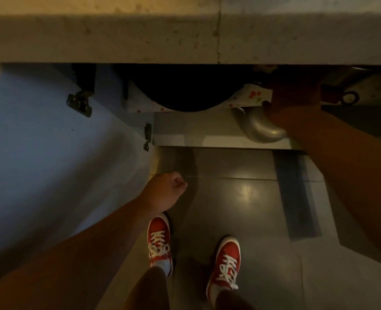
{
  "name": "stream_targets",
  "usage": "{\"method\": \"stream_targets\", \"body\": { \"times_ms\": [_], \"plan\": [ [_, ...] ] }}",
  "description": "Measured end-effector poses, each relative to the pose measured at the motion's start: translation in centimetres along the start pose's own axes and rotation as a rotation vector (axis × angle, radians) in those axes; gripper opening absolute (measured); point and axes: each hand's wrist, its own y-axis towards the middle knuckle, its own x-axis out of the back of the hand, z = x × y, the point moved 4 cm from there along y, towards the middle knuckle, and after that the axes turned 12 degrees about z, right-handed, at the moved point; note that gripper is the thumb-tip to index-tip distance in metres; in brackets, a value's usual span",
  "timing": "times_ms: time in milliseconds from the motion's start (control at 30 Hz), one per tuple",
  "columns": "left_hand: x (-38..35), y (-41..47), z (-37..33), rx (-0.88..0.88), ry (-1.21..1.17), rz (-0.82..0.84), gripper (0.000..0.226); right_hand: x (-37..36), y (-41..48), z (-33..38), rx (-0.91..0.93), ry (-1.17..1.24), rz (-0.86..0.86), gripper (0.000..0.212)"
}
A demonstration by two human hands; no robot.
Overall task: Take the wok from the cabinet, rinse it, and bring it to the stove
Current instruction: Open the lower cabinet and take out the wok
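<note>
A speckled stone-like countertop (118, 36), glossy floor tiles (241, 209), a brushed-metal pot (261, 128) and matt black wok (185, 90).

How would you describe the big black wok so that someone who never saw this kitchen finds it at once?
Start at the stone countertop and look under its front edge into the open cabinet, right of the blue door. On the shelf paper with a red fruit print sits the wok, a large dark round pan. Unlike the smaller shiny steel bowl to its right, it is matte black.

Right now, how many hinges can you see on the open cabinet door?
2: one hinge near the door's upper edge, another hinge lower, beside the cabinet's bottom shelf. Others may be hidden.
</note>
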Motion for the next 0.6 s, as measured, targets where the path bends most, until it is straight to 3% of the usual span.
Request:
{"method": "stream_targets", "body": {
  "times_ms": [133,267,367,467,600],
  "plan": [
    [0.4,1.7,0.7,0.006,0.016,-0.009,0.013,-0.3,1.5,0.1,0.027,0.208,0.105,0.056],
    [-0.3,1.4,0.2,0.062,-0.145,0.038,0.016,-2.3,-0.3,2.1,-0.04,0.816,0.614,0.023],
    [-1.9,-0.1,-2.7,0.01,-0.442,0.179,0.022,-3.7,-2.4,5.2,-0.055,1.076,0.858,0.021],
    [-3.4,-1.7,-6.3,-0.072,-0.792,0.344,0.023,-4.7,-5.0,8.8,-0.033,1.423,0.891,0.019],
    [-3.5,-3.6,-9.0,-0.114,-1.314,0.467,0.033,-5.6,-7.8,12.1,-0.031,1.66,0.716,0.018]
  ]
}}
